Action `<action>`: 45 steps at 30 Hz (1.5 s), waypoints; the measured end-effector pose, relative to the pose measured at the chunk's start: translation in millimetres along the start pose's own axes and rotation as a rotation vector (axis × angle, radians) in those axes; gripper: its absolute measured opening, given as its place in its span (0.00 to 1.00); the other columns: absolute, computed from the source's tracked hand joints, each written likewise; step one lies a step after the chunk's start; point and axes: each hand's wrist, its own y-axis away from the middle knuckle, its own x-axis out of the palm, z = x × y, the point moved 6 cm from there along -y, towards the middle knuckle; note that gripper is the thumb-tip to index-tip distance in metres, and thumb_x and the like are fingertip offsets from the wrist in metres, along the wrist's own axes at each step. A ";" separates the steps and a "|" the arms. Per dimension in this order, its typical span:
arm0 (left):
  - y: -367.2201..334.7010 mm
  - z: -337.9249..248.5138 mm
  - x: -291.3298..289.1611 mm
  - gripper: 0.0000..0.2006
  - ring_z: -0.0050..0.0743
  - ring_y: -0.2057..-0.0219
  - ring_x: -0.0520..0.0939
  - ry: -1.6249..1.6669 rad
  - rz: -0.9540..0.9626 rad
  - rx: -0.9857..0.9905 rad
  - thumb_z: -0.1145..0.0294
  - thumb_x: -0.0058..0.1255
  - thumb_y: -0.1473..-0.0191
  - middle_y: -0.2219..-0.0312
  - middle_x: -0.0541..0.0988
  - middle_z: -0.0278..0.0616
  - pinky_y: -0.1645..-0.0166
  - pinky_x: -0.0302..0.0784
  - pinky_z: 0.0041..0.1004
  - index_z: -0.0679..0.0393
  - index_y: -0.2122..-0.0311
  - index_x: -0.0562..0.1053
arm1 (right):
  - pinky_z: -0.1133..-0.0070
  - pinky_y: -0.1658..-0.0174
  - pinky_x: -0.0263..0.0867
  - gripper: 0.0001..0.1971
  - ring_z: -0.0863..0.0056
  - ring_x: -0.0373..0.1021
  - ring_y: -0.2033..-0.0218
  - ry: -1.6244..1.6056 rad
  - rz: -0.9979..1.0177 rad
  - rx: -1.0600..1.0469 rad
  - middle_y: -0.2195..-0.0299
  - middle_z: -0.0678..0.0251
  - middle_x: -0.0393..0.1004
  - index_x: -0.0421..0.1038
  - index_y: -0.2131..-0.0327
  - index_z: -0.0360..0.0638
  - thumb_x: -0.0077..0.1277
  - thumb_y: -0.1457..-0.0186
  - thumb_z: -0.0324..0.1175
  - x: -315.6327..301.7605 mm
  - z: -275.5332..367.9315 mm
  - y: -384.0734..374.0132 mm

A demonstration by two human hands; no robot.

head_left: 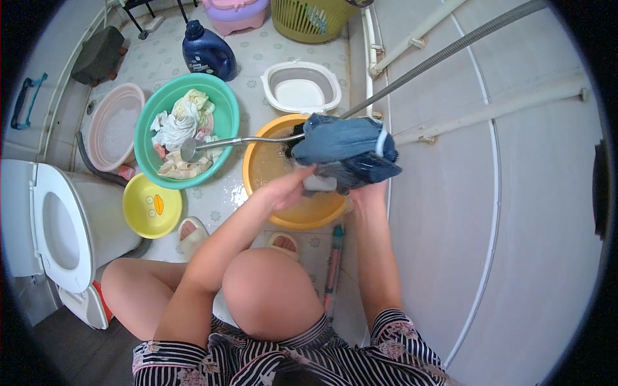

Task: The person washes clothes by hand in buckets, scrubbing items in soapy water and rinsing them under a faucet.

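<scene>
In the head view, both hands hold a wet dark-blue garment bunched above the orange basin of soapy water: the left hand has its fingers closed on the near left edge, and the right hand clasps the underside, though its fingertips are hidden by cloth. To wring well, I judge the bundle should stay centred over the basin, clear of the shower head lying to the left, so runoff falls into the water rather than on the tiled floor.

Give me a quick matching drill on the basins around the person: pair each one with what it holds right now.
Things:
1. green basin
2. orange basin
3. pink basin
4. white basin

Contents:
A. nothing visible inside
B. pale crumpled clothes
C. white floor showing, no laundry
D. water, with the dark blue garment held above it by both hands

Pairs: 1-B, 2-D, 3-A, 4-C
</scene>
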 end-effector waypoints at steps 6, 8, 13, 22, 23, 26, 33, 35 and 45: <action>-12.0 -2.1 7.7 0.22 0.37 0.51 0.72 0.134 0.122 0.233 0.61 0.46 0.46 0.52 0.71 0.42 0.45 0.66 0.39 0.56 0.46 0.62 | 0.68 0.50 0.63 0.22 0.64 0.65 0.52 -0.229 0.010 0.098 0.53 0.62 0.68 0.64 0.52 0.44 0.38 0.42 0.49 12.5 -16.1 16.6; -9.6 -12.6 16.8 0.21 0.37 0.53 0.73 0.097 0.112 0.308 0.64 0.46 0.46 0.54 0.72 0.41 0.47 0.69 0.38 0.55 0.47 0.63 | 0.67 0.47 0.61 0.23 0.64 0.64 0.51 -0.152 -0.030 0.089 0.52 0.61 0.67 0.63 0.50 0.43 0.38 0.43 0.48 -3.8 -19.0 22.1; -3.5 -32.7 10.2 0.23 0.32 0.53 0.72 0.256 0.044 0.514 0.76 0.49 0.54 0.56 0.72 0.41 0.50 0.68 0.30 0.61 0.49 0.64 | 0.66 0.40 0.52 0.28 0.62 0.58 0.44 0.099 0.355 0.012 0.45 0.59 0.60 0.54 0.43 0.44 0.41 0.43 0.48 -20.5 -7.9 52.6; 7.5 -19.4 0.7 0.26 0.43 0.53 0.71 -0.682 -0.436 0.967 0.73 0.55 0.64 0.58 0.72 0.52 0.47 0.64 0.32 0.66 0.54 0.66 | 0.68 0.44 0.58 0.24 0.65 0.63 0.49 -0.230 -0.152 0.168 0.51 0.62 0.67 0.60 0.48 0.46 0.36 0.41 0.51 -61.1 -84.7 20.3; 11.9 -23.0 3.7 0.26 0.48 0.52 0.71 -0.933 -0.518 0.991 0.74 0.53 0.65 0.57 0.71 0.54 0.46 0.62 0.33 0.66 0.54 0.67 | 0.68 0.44 0.58 0.24 0.65 0.63 0.49 -0.229 -0.153 0.174 0.51 0.62 0.67 0.60 0.48 0.46 0.36 0.41 0.51 -66.6 -94.9 19.4; 16.1 -20.0 -10.1 0.22 0.58 0.58 0.72 -0.857 -0.628 1.193 0.70 0.57 0.66 0.62 0.74 0.54 0.49 0.67 0.37 0.67 0.60 0.71 | 0.69 0.46 0.59 0.23 0.67 0.64 0.51 -0.305 0.007 0.104 0.54 0.63 0.68 0.62 0.50 0.46 0.35 0.41 0.51 -72.9 -116.2 12.2; -9.3 -19.7 -60.4 0.24 0.48 0.51 0.72 -0.574 -0.294 0.771 0.65 0.53 0.56 0.53 0.71 0.55 0.48 0.66 0.36 0.65 0.52 0.67 | 0.71 0.48 0.61 0.24 0.68 0.66 0.55 -0.269 0.192 -0.009 0.55 0.64 0.69 0.64 0.52 0.45 0.34 0.41 0.52 -46.9 -109.8 -19.3; -29.1 -5.1 -110.4 0.28 0.37 0.46 0.67 -0.349 -0.221 0.614 0.56 0.46 0.47 0.46 0.64 0.51 0.49 0.67 0.33 0.59 0.44 0.58 | 0.70 0.48 0.61 0.27 0.66 0.66 0.54 -0.041 -0.166 0.159 0.55 0.62 0.68 0.63 0.51 0.41 0.37 0.45 0.53 -6.2 -102.7 -21.1; -12.8 11.3 -164.4 0.18 0.27 0.62 0.72 -0.295 -0.680 0.642 0.65 0.47 0.45 0.57 0.69 0.41 0.60 0.71 0.27 0.59 0.51 0.61 | 0.73 0.53 0.61 0.32 0.67 0.67 0.57 0.524 -0.287 -0.033 0.56 0.57 0.69 0.65 0.54 0.30 0.50 0.52 0.52 38.7 -69.8 -190.4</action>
